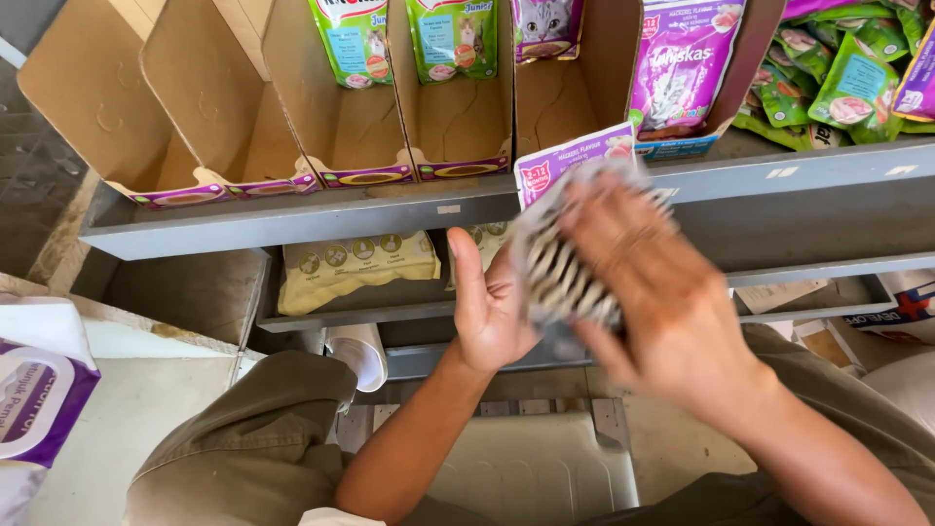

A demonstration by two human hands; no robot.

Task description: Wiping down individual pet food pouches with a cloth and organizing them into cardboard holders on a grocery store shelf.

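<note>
A stack of pouches (565,263) is gripped in the middle by the left hand (492,312), and the right hand (662,292), blurred, is closed over it. The stack should be kept squared. At twelve o'clock, cardboard trays (341,127) are nearly empty; green pouches (847,78) are piled at two o'clock.

Hands: left hand (492,307) and right hand (651,292) grip a blurred stack of pouches (565,248).
Far shelf (292,222): open cardboard trays (224,107), purple pouch (682,63) upright at right.
</note>
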